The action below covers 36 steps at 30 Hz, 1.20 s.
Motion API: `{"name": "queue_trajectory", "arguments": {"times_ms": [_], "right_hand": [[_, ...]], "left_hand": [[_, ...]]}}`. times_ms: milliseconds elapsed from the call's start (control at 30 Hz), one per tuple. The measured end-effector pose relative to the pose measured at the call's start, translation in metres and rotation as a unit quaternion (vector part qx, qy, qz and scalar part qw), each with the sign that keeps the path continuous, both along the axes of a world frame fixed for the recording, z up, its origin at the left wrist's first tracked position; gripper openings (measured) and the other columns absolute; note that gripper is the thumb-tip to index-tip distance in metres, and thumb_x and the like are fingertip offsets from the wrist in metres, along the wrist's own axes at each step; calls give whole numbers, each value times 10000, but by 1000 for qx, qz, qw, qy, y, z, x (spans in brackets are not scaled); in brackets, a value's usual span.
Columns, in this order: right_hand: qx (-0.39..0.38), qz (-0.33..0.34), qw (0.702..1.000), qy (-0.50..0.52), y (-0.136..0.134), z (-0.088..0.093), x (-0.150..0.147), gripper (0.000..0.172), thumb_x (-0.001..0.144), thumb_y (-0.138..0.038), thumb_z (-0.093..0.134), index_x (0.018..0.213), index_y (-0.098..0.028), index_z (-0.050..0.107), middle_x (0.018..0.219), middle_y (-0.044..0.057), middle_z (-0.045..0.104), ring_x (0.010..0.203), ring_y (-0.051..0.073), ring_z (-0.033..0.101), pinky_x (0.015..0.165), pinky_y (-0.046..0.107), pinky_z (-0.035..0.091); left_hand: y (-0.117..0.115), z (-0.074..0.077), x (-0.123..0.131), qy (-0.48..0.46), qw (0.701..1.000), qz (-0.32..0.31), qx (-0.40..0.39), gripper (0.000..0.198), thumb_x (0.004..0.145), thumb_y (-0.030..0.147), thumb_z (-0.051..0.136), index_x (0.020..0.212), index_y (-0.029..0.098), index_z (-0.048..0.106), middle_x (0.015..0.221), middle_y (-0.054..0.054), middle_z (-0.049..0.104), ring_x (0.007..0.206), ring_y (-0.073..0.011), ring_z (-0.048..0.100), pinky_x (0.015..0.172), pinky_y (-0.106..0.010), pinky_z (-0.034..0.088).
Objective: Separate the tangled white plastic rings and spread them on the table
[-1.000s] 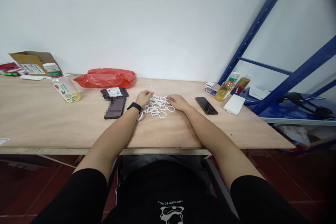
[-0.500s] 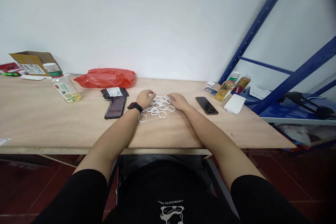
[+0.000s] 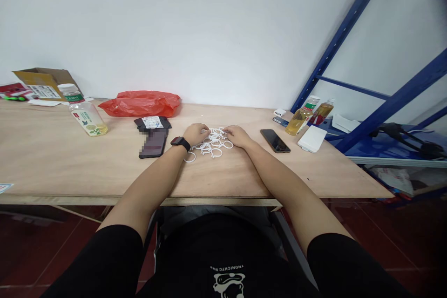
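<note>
While both forearms reach forward from the black shirt [image 3: 223, 247], seated wearer close against the near edge of the plywood table [image 3: 272, 172]. Nearest of the small items: one loose white ring [image 3: 190, 162], lying flat below the left wrist, slightly off from the rest. Just beyond it, the pile of white rings [image 3: 216, 137], tangled together on the wood between the two hands; a few along its near and right rim lie more openly, each with a little tab.

Left hand [image 3: 195, 135], dark watch [image 3: 180, 142] at its wrist: over the pile's left side, fingers bent inward; cannot tell whether they pinch a ring. Right hand [image 3: 236, 136]: palm down at the pile's right side, fingers curved, tips against the rings; grip, if any, too small to read.

Left of the left hand, a dark flat device [image 3: 157, 144], partly pixelated; right of the right hand, a phone [image 3: 275, 140], then a white case [image 3: 312, 138]. Farther back, a black packet [image 3: 152, 122], two bottles of yellowish drink [image 3: 298, 121] at right, one bottle nearly drained [image 3: 85, 116] at left. Along the wall [image 3: 209, 32]: crumpled red bag [image 3: 143, 104], open carton [image 3: 45, 84], blue rack [image 3: 348, 23] at far right
</note>
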State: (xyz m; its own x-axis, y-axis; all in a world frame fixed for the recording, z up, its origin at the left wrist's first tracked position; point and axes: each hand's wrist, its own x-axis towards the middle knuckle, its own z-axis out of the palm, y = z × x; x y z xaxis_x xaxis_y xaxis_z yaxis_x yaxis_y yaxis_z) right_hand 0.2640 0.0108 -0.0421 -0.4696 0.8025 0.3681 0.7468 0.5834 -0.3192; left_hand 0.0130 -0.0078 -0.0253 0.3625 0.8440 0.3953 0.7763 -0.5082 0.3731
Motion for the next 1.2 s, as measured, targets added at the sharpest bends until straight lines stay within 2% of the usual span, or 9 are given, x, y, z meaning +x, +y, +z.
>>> {"name": "queue_trajectory", "arguments": {"times_ms": [433, 1200], "right_hand": [[14, 5, 1000, 9, -6, 5, -4, 179, 844, -173, 627, 976, -203, 743, 1020, 59, 743, 976, 205, 654, 926, 330, 477], [2, 0, 1000, -2, -8, 6, -5, 159, 856, -208, 632, 969, -202, 745, 981, 56, 742, 918, 187, 653, 851, 291, 479]], "left_hand": [[-4, 4, 6, -1, 999, -38, 34, 314, 876, 396, 530, 967, 179, 739, 1025, -106, 718, 987, -264, 617, 948, -401, 450], [-5, 5, 7, 4, 999, -38, 22, 323, 871, 408, 525, 957, 185, 742, 1019, -101, 719, 982, -260, 620, 946, -393, 458]]}}
